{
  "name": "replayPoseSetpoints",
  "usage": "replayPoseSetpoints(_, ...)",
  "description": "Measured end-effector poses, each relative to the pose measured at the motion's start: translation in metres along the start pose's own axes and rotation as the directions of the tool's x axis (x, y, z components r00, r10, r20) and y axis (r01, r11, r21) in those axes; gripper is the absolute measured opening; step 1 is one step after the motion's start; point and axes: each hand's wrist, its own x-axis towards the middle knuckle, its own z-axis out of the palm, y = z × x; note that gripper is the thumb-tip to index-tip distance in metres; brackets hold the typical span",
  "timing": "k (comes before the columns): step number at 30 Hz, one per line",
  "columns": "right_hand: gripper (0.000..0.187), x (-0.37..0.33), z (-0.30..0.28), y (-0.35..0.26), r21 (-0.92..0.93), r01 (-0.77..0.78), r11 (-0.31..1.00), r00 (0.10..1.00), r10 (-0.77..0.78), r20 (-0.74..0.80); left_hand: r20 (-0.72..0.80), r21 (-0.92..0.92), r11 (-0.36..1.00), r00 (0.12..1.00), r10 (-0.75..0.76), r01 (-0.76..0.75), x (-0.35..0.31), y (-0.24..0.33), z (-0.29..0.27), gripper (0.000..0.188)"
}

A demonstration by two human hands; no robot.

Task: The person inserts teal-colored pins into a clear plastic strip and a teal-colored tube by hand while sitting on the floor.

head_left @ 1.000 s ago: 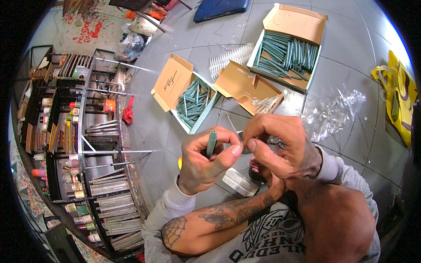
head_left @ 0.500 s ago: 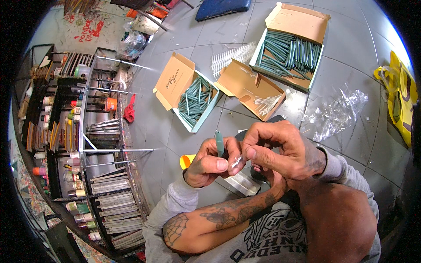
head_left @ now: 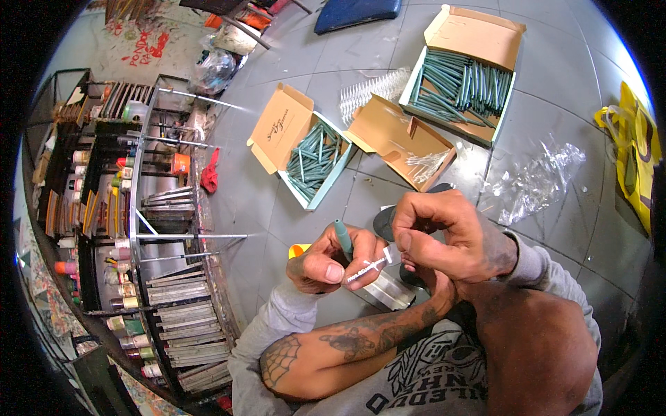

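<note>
the left hand [head_left: 334, 262] has its grip pinched around a green tube [head_left: 343, 237], which stands up out of the curled fingers with its narrow tip on top, leaning a little to the left. a small clear strip with white lettering [head_left: 369, 271] lies slantwise across the fingers of the same hand. the right hand [head_left: 444, 236] is just beside it, its grip drawn in, thumb against bent forefinger; i cannot tell whether anything is pinched there.

close behind the left hand shows part of a yellow-orange round thing [head_left: 297, 250]. under the hands a pale, long block [head_left: 389, 294] lies on the grey tiled floor [head_left: 291, 69], near the person's tattooed leg [head_left: 347, 343].

beyond the hands, an open carton [head_left: 329, 186] is filled with more green tubes [head_left: 316, 161]. next to it is an opened brown box [head_left: 378, 125] with thin white sticks [head_left: 426, 166] at one end, and past that a larger open carton [head_left: 479, 28] of green tubes. a clear ridged plastic piece [head_left: 371, 93] lies between these boxes; crumpled clear plastic [head_left: 544, 184] lies to the right, a yellow bag [head_left: 637, 152] farther out. at the left stands a rack [head_left: 187, 237] with flat frames [head_left: 182, 315].
</note>
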Motion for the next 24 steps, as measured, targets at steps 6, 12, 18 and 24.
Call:
replayPoseSetpoints(6, 0.009, 0.001, -0.004, -0.001, -0.092, 0.095, 0.991, 0.995, -0.098, -0.031, 0.001, 0.044, 0.999, 1.0, 0.015, -0.015, -0.002, 0.001, -0.003, 0.032)
replayPoseSetpoints(12, 0.008, -0.001, -0.012, 0.003, -0.201, 0.118, 0.972, 0.992, -0.126, -0.026, 0.052, 0.028, 0.999, 0.998, 0.027, -0.028, -0.005, 0.0, -0.01, 0.031)
replayPoseSetpoints(18, 0.008, -0.002, -0.016, 0.001, -0.291, 0.09, 0.953, 0.992, -0.11, -0.054, 0.104, -0.001, 1.0, 0.994, 0.019, -0.019, -0.006, 0.002, -0.014, 0.032)
replayPoseSetpoints(24, 0.007, -0.002, -0.019, 0.006, -0.338, 0.118, 0.934, 0.985, -0.154, -0.081, 0.134, -0.032, 0.999, 0.991, 0.022, -0.018, -0.008, 0.001, -0.02, 0.033)
